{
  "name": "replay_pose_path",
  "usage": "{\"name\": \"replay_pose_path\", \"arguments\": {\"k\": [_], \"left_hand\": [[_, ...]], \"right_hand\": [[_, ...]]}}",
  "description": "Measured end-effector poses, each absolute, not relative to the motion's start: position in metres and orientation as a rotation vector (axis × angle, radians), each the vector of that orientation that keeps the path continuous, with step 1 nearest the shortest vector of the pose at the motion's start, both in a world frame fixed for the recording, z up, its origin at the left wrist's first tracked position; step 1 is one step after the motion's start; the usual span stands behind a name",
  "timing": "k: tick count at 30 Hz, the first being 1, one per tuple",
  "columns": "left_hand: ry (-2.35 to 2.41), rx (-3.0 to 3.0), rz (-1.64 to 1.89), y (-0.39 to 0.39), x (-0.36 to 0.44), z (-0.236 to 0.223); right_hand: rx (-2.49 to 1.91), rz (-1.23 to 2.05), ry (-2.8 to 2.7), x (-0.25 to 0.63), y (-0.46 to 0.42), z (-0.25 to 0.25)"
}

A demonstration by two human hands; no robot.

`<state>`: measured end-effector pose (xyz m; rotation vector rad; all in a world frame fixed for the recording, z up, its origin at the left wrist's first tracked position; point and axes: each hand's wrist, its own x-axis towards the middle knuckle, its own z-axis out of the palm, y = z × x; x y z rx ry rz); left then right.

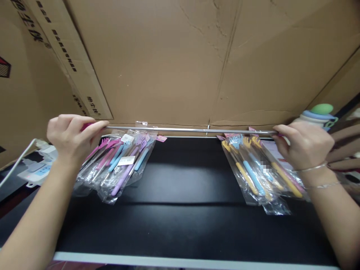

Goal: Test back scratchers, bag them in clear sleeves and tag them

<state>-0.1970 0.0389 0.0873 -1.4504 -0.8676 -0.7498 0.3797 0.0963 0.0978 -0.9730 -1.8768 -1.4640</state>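
Note:
A thin silver rod, drawn out long like a telescopic back scratcher (182, 130), spans level between my two hands. My left hand (74, 133) is closed round one end, where a bit of dark pink shows. At the other end my right hand (305, 144) grips the rod, and its fingers hide the tip. Below my left hand lie bagged back scratchers (126, 161) in pink, blue and purple. More bagged back scratchers (250, 165), yellow and blue, lie near my right hand with their claws toward the back.
Tall cardboard boxes (168, 67) stand behind the black table (180, 225). A white power strip (39, 170) with a cable sits at the left. At the right is a bottle (319, 116) with a green and blue top, partly behind my right hand.

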Motion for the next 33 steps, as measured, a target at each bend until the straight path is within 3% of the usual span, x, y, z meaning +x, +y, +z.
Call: {"name": "replay_pose_path", "arguments": {"k": [10, 18, 33], "left_hand": [[-0.787, -1.726, -0.637, 0.031, -0.140, 0.079], [-0.812, -2.000, -0.700, 0.017, -0.062, 0.062], [-0.838, -2.265, -0.690, -0.004, -0.005, 0.033]], "right_hand": [[-0.745, -1.359, -2.093, 0.332, 0.070, 0.090], [-0.759, -1.218, -2.200, 0.266, 0.037, 0.075], [-0.791, -0.865, -2.416, 0.220, 0.010, 0.035]]}}
